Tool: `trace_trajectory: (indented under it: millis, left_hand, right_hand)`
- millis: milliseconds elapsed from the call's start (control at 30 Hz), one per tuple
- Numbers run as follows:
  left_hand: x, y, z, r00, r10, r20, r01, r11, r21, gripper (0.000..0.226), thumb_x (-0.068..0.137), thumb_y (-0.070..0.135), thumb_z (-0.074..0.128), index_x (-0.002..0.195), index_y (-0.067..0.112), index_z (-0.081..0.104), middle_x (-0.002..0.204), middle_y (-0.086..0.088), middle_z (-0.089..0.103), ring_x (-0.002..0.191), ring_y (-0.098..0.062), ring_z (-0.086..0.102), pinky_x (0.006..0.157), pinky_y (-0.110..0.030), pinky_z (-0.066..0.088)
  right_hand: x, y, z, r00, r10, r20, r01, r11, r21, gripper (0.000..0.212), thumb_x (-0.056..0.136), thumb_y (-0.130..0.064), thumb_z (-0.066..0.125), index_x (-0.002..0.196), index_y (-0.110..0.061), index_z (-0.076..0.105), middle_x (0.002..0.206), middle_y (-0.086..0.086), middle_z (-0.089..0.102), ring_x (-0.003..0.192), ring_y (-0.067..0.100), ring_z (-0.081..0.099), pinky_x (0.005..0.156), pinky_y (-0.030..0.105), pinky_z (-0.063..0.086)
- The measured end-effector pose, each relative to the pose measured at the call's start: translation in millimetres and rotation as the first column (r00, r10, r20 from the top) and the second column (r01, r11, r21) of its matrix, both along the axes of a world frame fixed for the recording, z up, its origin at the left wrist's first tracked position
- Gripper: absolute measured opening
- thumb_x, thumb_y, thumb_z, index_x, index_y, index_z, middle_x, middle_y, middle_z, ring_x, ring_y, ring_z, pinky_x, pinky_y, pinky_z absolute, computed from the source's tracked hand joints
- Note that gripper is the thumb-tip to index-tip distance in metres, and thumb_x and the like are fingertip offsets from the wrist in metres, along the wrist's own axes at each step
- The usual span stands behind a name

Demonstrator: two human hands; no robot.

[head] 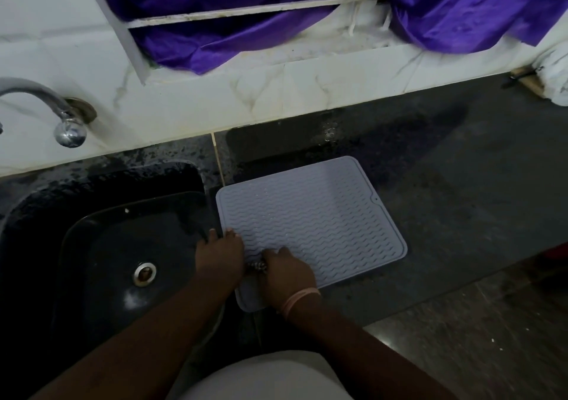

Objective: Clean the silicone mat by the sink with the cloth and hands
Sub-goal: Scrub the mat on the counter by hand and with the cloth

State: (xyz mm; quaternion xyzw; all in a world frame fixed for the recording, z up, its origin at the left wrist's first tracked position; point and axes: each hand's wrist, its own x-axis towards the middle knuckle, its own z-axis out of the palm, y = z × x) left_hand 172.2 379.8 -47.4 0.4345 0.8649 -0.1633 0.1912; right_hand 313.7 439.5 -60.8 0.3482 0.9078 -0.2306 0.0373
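Gripping a small striped cloth [257,267] in curled fingers, a person's right hand [287,272] works the near-left part of a grey silicone mat [319,224], while the left hand [218,253] bears down on the mat's left edge, fingertips bent over the rim as if to pin it in place. Only a sliver of the cloth shows between the two hands, so how much of it touches the wavy ridges cannot be told.

The mat lies flat on the dark stone counter [445,203], its left edge just beside the black sink [116,246] and its near-left corner reaching the counter's front edge. A chrome tap [46,107] juts from the white tiled wall [276,92] at far left, and purple fabric [246,15] hangs at the far side.

The risk from here looks plain: the counter around the mat appears wet, and a hard stroke could slide the mat towards the basin or off the front edge should the left hand ease its hold. Ridges may also trap dirt the cloth skips.
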Motion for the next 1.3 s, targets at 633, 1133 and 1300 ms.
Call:
trace_trajectory:
  millis: [633,1133,1300]
  left_hand:
    - [10,10,5,0.999,0.032,-0.018,-0.032,0.999,-0.001,0.036,0.092,0.024,0.057,0.126,0.012,0.053,0.130,-0.007,0.058,0.125,-0.029,0.051,0.102,-0.043,0.042]
    - [6,6,-3,1.000,0.024,-0.011,-0.024,1.000,0.015,0.059,0.094,0.036,0.060,0.144,0.013,0.040,0.151,-0.008,0.044,0.142,-0.037,0.032,0.112,-0.051,0.029]
    - [3,0,-14,0.999,0.037,0.037,-0.039,0.997,0.068,0.067,0.093,0.035,0.060,0.150,0.012,0.033,0.155,-0.010,0.039,0.142,-0.037,0.033,0.112,-0.052,0.031]
  right_hand:
    - [101,153,-1,0.892,-0.443,0.086,0.427,0.891,0.156,0.033,0.095,-0.039,0.042,0.114,-0.018,0.059,0.113,0.013,0.058,0.094,0.035,0.064,0.077,0.040,0.050]
    - [120,153,2,0.885,-0.464,-0.029,0.463,0.874,0.146,0.035,0.089,-0.050,0.045,0.117,-0.036,0.060,0.103,0.010,0.065,0.088,0.035,0.067,0.074,0.040,0.053]
    - [122,178,3,0.824,-0.566,-0.004,0.561,0.816,0.140,0.034,0.088,-0.043,0.044,0.112,-0.023,0.058,0.105,0.016,0.068,0.094,0.038,0.066,0.080,0.043,0.052]
